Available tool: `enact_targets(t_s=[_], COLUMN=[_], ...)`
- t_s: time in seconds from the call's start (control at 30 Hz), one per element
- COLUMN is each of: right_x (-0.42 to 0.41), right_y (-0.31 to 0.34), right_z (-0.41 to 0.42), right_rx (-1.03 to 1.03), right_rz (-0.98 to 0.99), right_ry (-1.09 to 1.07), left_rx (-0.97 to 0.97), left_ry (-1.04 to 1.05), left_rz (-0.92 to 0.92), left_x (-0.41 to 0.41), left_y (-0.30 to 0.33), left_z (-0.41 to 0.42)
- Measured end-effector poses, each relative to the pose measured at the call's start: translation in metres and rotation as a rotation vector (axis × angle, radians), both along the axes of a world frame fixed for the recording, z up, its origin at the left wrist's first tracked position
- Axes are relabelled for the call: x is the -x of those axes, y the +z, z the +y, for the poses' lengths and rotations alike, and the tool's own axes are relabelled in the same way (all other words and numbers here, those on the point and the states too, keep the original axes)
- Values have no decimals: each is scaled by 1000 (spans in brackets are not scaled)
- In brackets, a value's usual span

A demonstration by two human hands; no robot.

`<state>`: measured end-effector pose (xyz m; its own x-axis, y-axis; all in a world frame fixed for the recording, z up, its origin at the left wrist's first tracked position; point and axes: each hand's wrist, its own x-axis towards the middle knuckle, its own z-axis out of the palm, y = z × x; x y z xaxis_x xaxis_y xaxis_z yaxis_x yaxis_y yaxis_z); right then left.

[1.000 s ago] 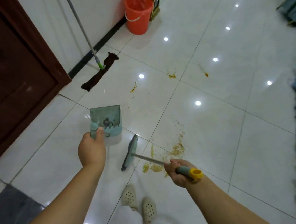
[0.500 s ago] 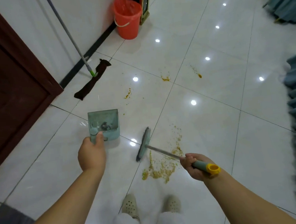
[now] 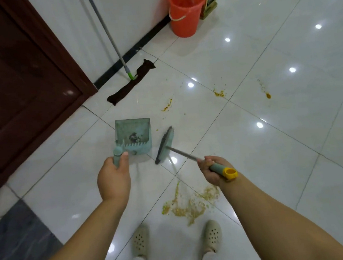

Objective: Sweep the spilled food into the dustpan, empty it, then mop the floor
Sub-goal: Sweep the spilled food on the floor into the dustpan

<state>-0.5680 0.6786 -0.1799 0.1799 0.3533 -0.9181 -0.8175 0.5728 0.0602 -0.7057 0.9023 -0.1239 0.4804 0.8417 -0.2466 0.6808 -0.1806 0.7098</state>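
My left hand (image 3: 113, 178) grips the handle of a teal dustpan (image 3: 134, 134) that hangs over the white tiles with a dark bit of dirt inside. My right hand (image 3: 212, 169) grips the grey-and-yellow handle of a small broom (image 3: 164, 144), whose brush head is just right of the dustpan. The main patch of yellow spilled food (image 3: 188, 205) lies near my feet, behind the broom head. Smaller yellow spots (image 3: 219, 93) lie farther out on the floor. A mop (image 3: 130, 82) with a dark cloth head leans against the wall.
An orange bucket (image 3: 184, 10) stands by the wall at the top. A dark wooden door (image 3: 19, 82) fills the left side. A grey mat (image 3: 13, 241) lies at the lower left. My two shoes (image 3: 140, 242) stand on the tiles just below the spill.
The broom head has swung away from the spill toward the dustpan's right side. The view has shifted, so the spill now lies closer to my feet.
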Motion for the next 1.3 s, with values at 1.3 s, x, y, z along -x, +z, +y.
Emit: enact_targets(t_s=[1.3], right_x=[45], right_y=[24], right_z=[-145], right_rx=[-56], right_rz=[153], right_ry=[540], left_rx=[-162], left_ry=[108], left_rz=[10], left_x=[-8], left_y=[26], left_z=[-131])
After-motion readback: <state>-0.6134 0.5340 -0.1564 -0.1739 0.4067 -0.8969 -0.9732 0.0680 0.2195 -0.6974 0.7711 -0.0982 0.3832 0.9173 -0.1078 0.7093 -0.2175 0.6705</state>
